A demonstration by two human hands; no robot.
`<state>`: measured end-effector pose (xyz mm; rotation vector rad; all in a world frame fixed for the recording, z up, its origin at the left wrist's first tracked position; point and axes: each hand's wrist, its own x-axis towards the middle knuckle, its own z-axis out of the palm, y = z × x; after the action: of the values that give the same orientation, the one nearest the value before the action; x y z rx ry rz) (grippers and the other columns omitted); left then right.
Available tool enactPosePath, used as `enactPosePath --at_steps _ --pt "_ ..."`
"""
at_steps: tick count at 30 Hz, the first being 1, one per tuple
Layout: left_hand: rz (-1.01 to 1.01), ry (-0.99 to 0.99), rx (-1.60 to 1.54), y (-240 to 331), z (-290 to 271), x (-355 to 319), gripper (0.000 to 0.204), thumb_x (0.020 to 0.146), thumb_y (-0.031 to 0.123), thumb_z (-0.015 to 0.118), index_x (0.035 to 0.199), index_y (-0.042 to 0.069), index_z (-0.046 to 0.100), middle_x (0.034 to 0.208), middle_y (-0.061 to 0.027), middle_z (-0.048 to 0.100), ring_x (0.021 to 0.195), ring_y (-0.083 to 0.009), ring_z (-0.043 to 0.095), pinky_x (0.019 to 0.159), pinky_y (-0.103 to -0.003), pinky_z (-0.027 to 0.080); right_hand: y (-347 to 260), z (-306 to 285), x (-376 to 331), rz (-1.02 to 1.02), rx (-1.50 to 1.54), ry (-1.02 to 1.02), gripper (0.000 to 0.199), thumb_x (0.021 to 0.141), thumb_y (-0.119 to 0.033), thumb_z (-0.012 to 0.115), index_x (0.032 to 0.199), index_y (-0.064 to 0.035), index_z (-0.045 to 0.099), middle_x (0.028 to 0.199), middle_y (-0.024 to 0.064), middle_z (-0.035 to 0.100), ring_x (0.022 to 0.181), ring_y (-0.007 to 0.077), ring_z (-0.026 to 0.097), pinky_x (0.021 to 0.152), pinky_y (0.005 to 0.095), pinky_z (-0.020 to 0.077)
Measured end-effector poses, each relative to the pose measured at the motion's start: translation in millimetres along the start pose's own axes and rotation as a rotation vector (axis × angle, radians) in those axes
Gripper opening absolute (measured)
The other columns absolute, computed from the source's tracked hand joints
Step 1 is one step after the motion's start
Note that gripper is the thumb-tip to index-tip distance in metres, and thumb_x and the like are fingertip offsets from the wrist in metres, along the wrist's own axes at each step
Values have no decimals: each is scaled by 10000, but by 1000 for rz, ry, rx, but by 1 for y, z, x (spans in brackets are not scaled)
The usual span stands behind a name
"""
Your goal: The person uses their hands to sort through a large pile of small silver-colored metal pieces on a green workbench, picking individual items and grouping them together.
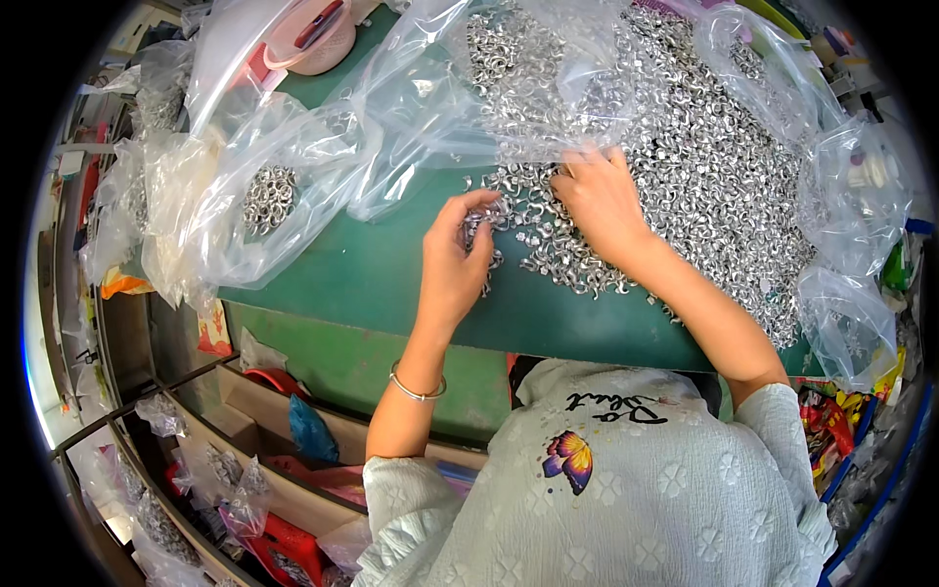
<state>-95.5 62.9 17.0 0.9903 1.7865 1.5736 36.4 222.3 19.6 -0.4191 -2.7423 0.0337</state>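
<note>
A large heap of small silver metal rings covers the right half of a green table. My left hand is cupped at the heap's near-left edge and holds a small bunch of the rings between thumb and fingers. A thin silver bangle sits on that wrist. My right hand lies palm down on the rings just to the right, fingers spread into the pile under the edge of a clear plastic bag.
A clear bag holding a clump of rings lies at the table's left. A pink tub stands at the back left. More clear bags line the right edge. Below the table's left are shelves with bagged parts.
</note>
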Motion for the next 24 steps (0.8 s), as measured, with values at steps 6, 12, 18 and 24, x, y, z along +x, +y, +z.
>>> enactPosePath --at_steps 6,12,18,24 --pt "-15 -37 -158 5 -5 5 344 847 -146 497 1152 -27 602 1104 -75 596 976 -118 560 821 -254 475 4 -3 -1 65 134 -39 47 727 -66 637 717 -26 662 862 104 611 993 281 552 882 420 385" --pt "-120 9 -200 7 -7 4 256 914 -61 530 1161 -60 597 1118 -73 630 928 -102 586 742 -228 491 9 -48 -19 480 831 -203 48 796 -64 672 803 -19 658 832 94 672 699 142 614 613 310 447" --pt "-19 30 31 0 -3 3 219 880 -71 569 1086 -21 626 1014 -79 639 899 -126 589 742 -244 475 35 -81 -54 706 1510 -377 206 893 -36 644 1089 21 620 875 71 696 771 108 649 696 245 527" --pt "25 -32 125 20 3 5 249 871 -99 538 1082 -2 629 1030 -106 642 892 -176 633 749 -275 494 137 -165 34 365 556 335 230 891 -164 668 1034 13 699 920 70 724 833 115 655 733 283 522"
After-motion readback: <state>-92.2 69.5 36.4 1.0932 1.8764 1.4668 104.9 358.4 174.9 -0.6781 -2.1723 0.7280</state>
